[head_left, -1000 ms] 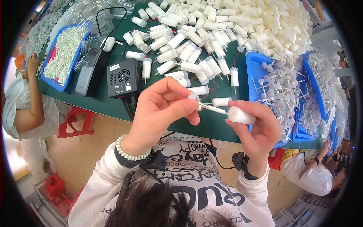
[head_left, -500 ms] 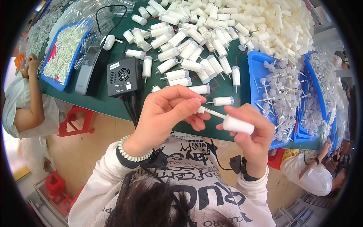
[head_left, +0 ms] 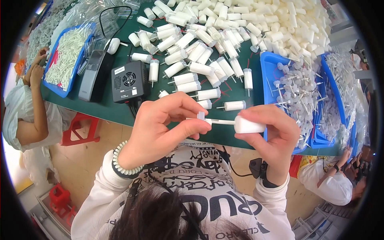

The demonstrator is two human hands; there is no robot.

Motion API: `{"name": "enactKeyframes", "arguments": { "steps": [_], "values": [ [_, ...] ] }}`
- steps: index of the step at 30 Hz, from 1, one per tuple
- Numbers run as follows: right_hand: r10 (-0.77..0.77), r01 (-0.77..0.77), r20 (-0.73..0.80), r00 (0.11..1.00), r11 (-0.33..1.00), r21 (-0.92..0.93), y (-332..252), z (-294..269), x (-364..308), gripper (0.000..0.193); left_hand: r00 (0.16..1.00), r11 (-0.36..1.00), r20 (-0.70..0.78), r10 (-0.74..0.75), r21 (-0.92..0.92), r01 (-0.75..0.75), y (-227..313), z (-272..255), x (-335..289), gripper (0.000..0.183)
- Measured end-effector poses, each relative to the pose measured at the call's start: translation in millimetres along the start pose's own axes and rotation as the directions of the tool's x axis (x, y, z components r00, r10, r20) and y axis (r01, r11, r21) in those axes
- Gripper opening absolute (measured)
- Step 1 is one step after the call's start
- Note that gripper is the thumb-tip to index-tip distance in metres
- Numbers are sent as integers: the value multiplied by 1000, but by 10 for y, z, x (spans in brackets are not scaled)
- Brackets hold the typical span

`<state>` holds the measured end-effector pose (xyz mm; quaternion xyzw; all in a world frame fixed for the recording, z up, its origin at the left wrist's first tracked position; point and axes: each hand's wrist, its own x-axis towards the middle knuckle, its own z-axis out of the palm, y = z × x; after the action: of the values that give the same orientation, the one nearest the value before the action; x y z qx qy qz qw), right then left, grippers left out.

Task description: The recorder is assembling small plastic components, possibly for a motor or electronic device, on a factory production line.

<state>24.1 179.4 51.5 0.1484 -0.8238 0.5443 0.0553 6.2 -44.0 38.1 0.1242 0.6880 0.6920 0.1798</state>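
Observation:
My right hand [head_left: 279,130] grips a white foam cylinder [head_left: 249,125] between thumb and fingers. My left hand [head_left: 162,130] pinches a translucent plastic cap [head_left: 201,115] with a thin white stem [head_left: 224,122]. The stem runs level between the hands, its right end meeting the cylinder's near face; how far it reaches inside is hidden. Just beyond my hands, one capped white cylinder [head_left: 234,105] lies on its side with a pin sticking out, and several more capped cylinders [head_left: 186,78] are scattered behind it on the green tabletop [head_left: 160,111].
A heap of bare foam cylinders [head_left: 288,24] fills the far right. Blue trays [head_left: 269,60] of stemmed caps stand at the right. Left of centre are a black vented box [head_left: 130,82] and a dark device [head_left: 93,76], beside a tray [head_left: 66,60] of small pale tubes. Other people sit at both sides.
My hands have moved apart sideways. The stem and cylinder have turned from slanting to nearly level, and the cap in my left fingers shows more clearly.

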Motion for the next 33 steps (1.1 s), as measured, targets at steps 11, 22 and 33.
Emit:
{"name": "enactKeyframes", "arguments": {
  "steps": [11,22,33],
  "values": [
    [197,-225,111,974,814,535,82,158,-60,20,997,959,-38,-65,-280,52,-18,-20,10,11],
    [310,-223,87,947,436,872,190,227,-83,25,996,962,-69,-59,-269,39,-26,94,-4,10],
    [308,-209,31,951,564,799,183,261,-124,24,996,976,-78,-39,-215,21,-32,105,-1,8]
  ]
}}
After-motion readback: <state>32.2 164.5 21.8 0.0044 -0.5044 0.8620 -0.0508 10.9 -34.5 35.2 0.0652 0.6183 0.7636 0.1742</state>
